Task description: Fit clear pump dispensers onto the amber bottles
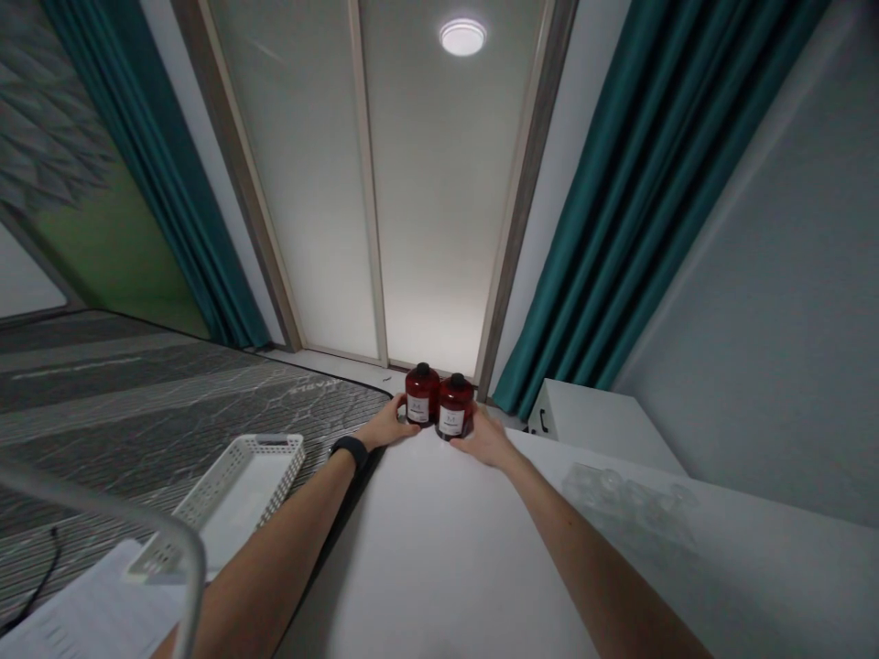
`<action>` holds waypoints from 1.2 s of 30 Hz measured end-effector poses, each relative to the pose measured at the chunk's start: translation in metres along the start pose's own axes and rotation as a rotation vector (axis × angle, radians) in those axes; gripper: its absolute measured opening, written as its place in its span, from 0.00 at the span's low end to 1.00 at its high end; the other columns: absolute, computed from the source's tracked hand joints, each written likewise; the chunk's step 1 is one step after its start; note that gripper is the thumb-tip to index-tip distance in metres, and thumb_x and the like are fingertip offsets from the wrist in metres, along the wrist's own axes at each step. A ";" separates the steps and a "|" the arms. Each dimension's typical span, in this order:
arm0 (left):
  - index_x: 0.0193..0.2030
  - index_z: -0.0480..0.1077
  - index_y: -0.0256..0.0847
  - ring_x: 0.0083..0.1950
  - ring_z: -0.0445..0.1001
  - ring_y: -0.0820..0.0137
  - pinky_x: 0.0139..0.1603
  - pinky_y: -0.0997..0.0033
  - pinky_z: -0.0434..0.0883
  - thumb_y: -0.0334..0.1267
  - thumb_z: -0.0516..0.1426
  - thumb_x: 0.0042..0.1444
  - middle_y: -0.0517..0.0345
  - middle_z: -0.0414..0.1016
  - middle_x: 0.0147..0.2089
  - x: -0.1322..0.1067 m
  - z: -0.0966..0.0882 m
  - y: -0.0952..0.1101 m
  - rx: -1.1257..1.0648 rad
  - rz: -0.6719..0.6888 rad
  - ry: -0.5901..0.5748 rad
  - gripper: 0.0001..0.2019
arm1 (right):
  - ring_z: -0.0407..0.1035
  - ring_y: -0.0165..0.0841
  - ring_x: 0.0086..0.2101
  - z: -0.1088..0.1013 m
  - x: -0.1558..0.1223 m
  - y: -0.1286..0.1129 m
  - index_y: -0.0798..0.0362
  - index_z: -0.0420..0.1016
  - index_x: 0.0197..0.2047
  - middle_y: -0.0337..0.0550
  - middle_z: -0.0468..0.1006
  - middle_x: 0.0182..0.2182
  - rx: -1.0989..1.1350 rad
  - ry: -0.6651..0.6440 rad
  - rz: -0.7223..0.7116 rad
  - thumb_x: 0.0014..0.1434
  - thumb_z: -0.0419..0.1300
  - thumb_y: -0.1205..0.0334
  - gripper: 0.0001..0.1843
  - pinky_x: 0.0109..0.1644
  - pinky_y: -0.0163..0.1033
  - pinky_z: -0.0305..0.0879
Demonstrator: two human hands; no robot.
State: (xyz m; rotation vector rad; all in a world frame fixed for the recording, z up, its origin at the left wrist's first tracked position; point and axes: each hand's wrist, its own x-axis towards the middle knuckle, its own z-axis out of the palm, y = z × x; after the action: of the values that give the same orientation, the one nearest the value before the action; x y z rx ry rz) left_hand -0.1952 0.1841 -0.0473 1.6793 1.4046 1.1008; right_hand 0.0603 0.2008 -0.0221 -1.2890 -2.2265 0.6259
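Two dark red plastic bottles with white labels and black caps stand side by side at the far edge of the white table (pixel 439 549). My left hand (pixel 388 426) grips the lower left side of the left bottle (pixel 421 395). My right hand (pixel 484 439) wraps the lower right side of the right bottle (pixel 456 407). The bottles touch each other, and both stand upright. A black band circles my left wrist (pixel 349 450).
A white perforated plastic tray (pixel 237 499) sits on a grey patterned mattress (pixel 151 407) left of the table. A curved metal rail (pixel 103 499) and papers (pixel 82 609) lie near the lower left. Clear plastic pieces (pixel 628 508) lie at the table's right; a white cabinet (pixel 591 426) stands beyond.
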 end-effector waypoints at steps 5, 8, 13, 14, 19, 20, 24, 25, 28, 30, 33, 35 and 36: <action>0.58 0.65 0.37 0.58 0.73 0.56 0.62 0.53 0.68 0.37 0.67 0.43 0.47 0.75 0.58 -0.003 0.000 0.004 -0.029 -0.015 0.020 0.34 | 0.75 0.49 0.49 0.001 0.004 -0.003 0.50 0.64 0.60 0.50 0.81 0.48 0.012 -0.001 -0.004 0.47 0.72 0.61 0.38 0.52 0.49 0.66; 0.57 0.65 0.37 0.59 0.73 0.55 0.63 0.51 0.67 0.38 0.68 0.43 0.46 0.74 0.58 -0.007 0.000 0.005 -0.028 -0.026 0.061 0.33 | 0.76 0.48 0.47 0.003 0.007 -0.004 0.48 0.64 0.60 0.47 0.82 0.47 0.042 -0.007 -0.021 0.46 0.72 0.62 0.39 0.51 0.48 0.67; 0.55 0.66 0.38 0.57 0.74 0.55 0.60 0.53 0.69 0.41 0.69 0.44 0.46 0.75 0.56 -0.012 0.000 0.003 -0.030 -0.030 0.108 0.32 | 0.77 0.48 0.43 0.008 0.011 -0.002 0.48 0.65 0.59 0.46 0.83 0.44 0.104 -0.016 -0.048 0.46 0.71 0.64 0.37 0.48 0.49 0.69; 0.55 0.66 0.38 0.57 0.74 0.55 0.60 0.53 0.69 0.41 0.69 0.44 0.45 0.75 0.56 -0.013 0.001 0.003 -0.029 -0.032 0.117 0.31 | 0.76 0.48 0.43 0.009 0.012 -0.001 0.49 0.65 0.59 0.47 0.83 0.44 0.118 -0.015 -0.052 0.46 0.71 0.64 0.37 0.48 0.49 0.69; 0.54 0.66 0.37 0.59 0.73 0.53 0.58 0.51 0.69 0.39 0.69 0.45 0.43 0.75 0.57 -0.015 0.009 -0.001 -0.012 -0.032 0.167 0.30 | 0.75 0.45 0.45 0.014 0.013 0.007 0.50 0.62 0.60 0.48 0.81 0.47 0.224 -0.007 -0.085 0.46 0.69 0.67 0.38 0.48 0.48 0.70; 0.54 0.66 0.37 0.59 0.73 0.53 0.58 0.51 0.69 0.39 0.69 0.45 0.43 0.75 0.57 -0.015 0.011 -0.002 -0.010 -0.030 0.173 0.29 | 0.75 0.44 0.44 0.014 0.013 0.009 0.50 0.62 0.61 0.48 0.80 0.48 0.249 -0.008 -0.095 0.46 0.69 0.68 0.39 0.48 0.47 0.70; 0.55 0.67 0.38 0.60 0.73 0.54 0.59 0.52 0.69 0.38 0.68 0.46 0.44 0.75 0.57 -0.019 0.014 -0.003 -0.005 -0.018 0.187 0.30 | 0.74 0.42 0.45 0.014 0.011 0.010 0.53 0.61 0.62 0.50 0.78 0.50 0.332 -0.012 -0.132 0.46 0.68 0.69 0.40 0.48 0.45 0.70; 0.56 0.67 0.39 0.60 0.73 0.54 0.59 0.52 0.69 0.38 0.68 0.46 0.45 0.75 0.58 -0.020 0.014 -0.003 -0.005 -0.016 0.188 0.30 | 0.74 0.42 0.45 0.013 0.011 0.010 0.54 0.61 0.62 0.51 0.77 0.51 0.348 -0.009 -0.138 0.46 0.68 0.70 0.40 0.49 0.45 0.70; 0.58 0.67 0.38 0.60 0.73 0.55 0.58 0.53 0.70 0.37 0.67 0.47 0.45 0.75 0.58 -0.024 0.014 -0.002 -0.004 -0.011 0.197 0.30 | 0.73 0.43 0.48 0.013 0.011 0.010 0.54 0.60 0.62 0.52 0.75 0.54 0.390 0.002 -0.152 0.45 0.68 0.70 0.41 0.52 0.47 0.70; 0.59 0.67 0.38 0.59 0.74 0.56 0.57 0.54 0.71 0.35 0.66 0.48 0.44 0.75 0.58 -0.025 0.014 -0.001 -0.003 -0.009 0.212 0.30 | 0.73 0.43 0.49 0.014 0.012 0.010 0.53 0.60 0.62 0.52 0.75 0.54 0.418 0.003 -0.158 0.45 0.68 0.71 0.41 0.53 0.48 0.69; 0.60 0.66 0.37 0.56 0.76 0.58 0.55 0.56 0.72 0.32 0.65 0.48 0.45 0.78 0.55 -0.025 0.015 -0.001 0.008 -0.014 0.243 0.30 | 0.73 0.43 0.49 0.014 0.012 0.009 0.52 0.60 0.62 0.50 0.76 0.53 0.453 -0.001 -0.163 0.44 0.69 0.71 0.42 0.55 0.49 0.69; 0.58 0.68 0.37 0.54 0.77 0.58 0.55 0.56 0.72 0.32 0.66 0.47 0.45 0.79 0.52 -0.025 0.016 -0.001 0.022 -0.017 0.259 0.29 | 0.74 0.43 0.49 0.012 0.012 0.008 0.51 0.60 0.63 0.50 0.76 0.54 0.468 -0.005 -0.161 0.44 0.69 0.71 0.44 0.55 0.49 0.69; 0.57 0.69 0.37 0.53 0.77 0.58 0.55 0.55 0.72 0.32 0.66 0.47 0.45 0.79 0.52 -0.025 0.017 -0.001 0.031 -0.017 0.265 0.28 | 0.74 0.43 0.49 0.011 0.012 0.008 0.51 0.60 0.64 0.51 0.76 0.54 0.473 -0.009 -0.160 0.44 0.70 0.71 0.44 0.55 0.49 0.69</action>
State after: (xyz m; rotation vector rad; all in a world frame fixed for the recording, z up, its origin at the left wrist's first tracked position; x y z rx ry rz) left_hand -0.1816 0.1601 -0.0598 1.5832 1.6027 1.3371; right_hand 0.0536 0.2129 -0.0331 -0.8618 -1.9953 1.0195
